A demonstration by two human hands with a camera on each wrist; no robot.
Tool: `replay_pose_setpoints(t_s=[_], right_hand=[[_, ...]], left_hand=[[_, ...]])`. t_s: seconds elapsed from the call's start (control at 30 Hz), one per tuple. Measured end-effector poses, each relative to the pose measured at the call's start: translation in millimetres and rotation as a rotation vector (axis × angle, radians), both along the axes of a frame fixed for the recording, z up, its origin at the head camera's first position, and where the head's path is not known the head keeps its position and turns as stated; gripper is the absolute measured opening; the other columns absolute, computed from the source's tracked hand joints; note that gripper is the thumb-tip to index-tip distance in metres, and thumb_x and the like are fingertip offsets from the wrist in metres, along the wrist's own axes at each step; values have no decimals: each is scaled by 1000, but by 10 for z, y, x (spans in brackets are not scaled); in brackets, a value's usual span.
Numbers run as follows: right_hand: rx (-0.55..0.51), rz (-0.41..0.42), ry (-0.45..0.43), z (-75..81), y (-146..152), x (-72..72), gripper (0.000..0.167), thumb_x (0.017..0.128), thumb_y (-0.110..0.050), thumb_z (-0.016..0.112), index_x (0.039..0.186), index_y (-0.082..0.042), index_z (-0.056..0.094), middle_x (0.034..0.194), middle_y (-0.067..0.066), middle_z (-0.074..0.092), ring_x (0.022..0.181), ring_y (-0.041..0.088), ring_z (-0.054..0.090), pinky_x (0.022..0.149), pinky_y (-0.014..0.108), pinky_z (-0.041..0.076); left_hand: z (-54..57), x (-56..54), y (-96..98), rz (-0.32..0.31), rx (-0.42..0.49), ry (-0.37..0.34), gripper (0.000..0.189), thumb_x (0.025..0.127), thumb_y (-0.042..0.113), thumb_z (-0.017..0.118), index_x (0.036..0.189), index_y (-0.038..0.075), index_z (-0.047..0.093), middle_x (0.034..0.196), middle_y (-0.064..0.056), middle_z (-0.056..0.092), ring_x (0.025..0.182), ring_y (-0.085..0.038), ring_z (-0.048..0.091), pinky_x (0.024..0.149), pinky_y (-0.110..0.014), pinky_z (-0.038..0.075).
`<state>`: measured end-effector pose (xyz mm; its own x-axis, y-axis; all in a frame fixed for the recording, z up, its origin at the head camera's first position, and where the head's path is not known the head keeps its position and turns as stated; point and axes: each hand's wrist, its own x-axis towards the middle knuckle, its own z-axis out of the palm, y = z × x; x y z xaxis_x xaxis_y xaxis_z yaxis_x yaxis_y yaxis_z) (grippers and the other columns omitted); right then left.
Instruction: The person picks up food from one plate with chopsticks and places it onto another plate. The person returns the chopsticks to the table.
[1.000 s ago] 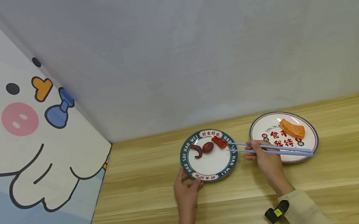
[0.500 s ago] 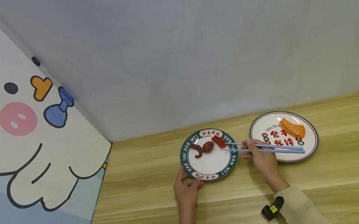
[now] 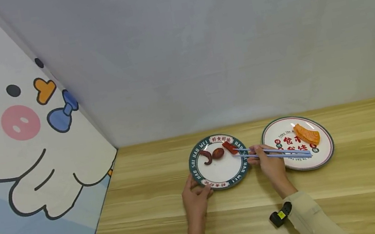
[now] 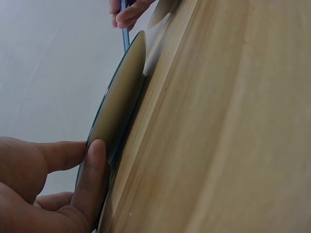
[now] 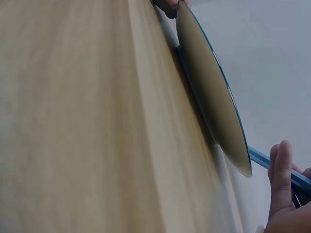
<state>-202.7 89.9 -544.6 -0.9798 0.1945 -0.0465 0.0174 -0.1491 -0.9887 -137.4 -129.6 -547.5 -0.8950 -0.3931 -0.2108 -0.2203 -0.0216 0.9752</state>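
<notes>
My left hand (image 3: 194, 204) pinches the near-left rim of a green-edged plate (image 3: 218, 172); its thumb and fingers close on the rim in the left wrist view. On the plate lie a curved dark-brown piece (image 3: 206, 157), a reddish-brown oval piece (image 3: 218, 153) and a red piece (image 3: 229, 148). Between its fingers my right hand (image 3: 272, 167) holds a pair of light-blue chopsticks (image 3: 290, 154). Their tips reach over the plate's right rim. One tip is at the red piece's edge, and whether it touches I cannot tell. The right wrist view shows the plate's underside (image 5: 209, 87), hiding the food.
To the right stands an oval white plate (image 3: 318, 164) with red lettering, bearing an orange slice with pale stripes (image 3: 307, 134). The right hand and chopsticks cover part of it. Behind the wooden table (image 3: 142, 206) rises a pale wall; a cartoon-printed panel (image 3: 67, 169) borders the left.
My right hand has moved left with the chopsticks, bringing their tips farther over the green-edged plate beside the red piece. The left hand and the food pieces stay in place.
</notes>
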Motion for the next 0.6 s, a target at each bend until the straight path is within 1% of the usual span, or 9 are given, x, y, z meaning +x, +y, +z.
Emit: replay_pose_setpoints(t_s=[0.2, 0.47, 0.6], right_hand=[[10, -37, 1, -29, -32, -25, 35, 113, -10, 48, 120, 21, 64, 112, 32, 72, 69, 1, 73, 71, 21, 69], [-32, -129, 78, -48, -56, -25, 36, 111, -7, 51, 112, 26, 64, 103, 35, 71, 63, 5, 73, 67, 23, 69], [-38, -142, 66, -27, -54, -7, 34, 110, -6, 53, 112, 26, 64, 102, 34, 72, 63, 6, 74, 67, 24, 69]], left_hand=[[-7, 2, 3, -2, 0, -4, 79, 91, -15, 70, 162, -2, 36, 127, -23, 50, 81, -14, 63, 75, -26, 70], [-21, -2, 0, -1, 7, 3, 79, 91, -16, 69, 161, -3, 36, 125, -22, 50, 82, -14, 64, 75, -25, 70], [-24, -3, -3, -3, 3, 8, 79, 91, -16, 69, 161, -3, 36, 125, -23, 51, 82, -14, 64, 75, -25, 70]])
